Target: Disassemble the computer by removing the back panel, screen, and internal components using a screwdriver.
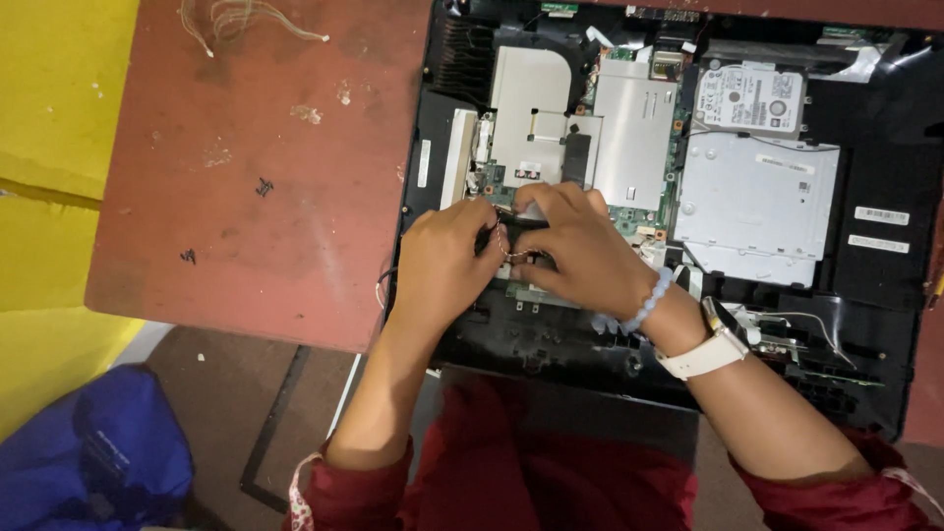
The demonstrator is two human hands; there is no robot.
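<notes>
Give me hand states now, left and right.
Left hand: fingers curled, pinching a small black part over the circuit board.
Right hand: curled on the same part; grip cannot be told.

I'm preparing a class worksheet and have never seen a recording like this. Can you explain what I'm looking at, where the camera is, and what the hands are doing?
There is one picture, from a camera on a person's head, looking down. The left hand and right hand meet over an opened computer with its back cover off, pinching a small dark part on the green circuit board. A silver hard drive sits at upper right. The computer rests on a reddish table, where tiny screws lie loose.
</notes>
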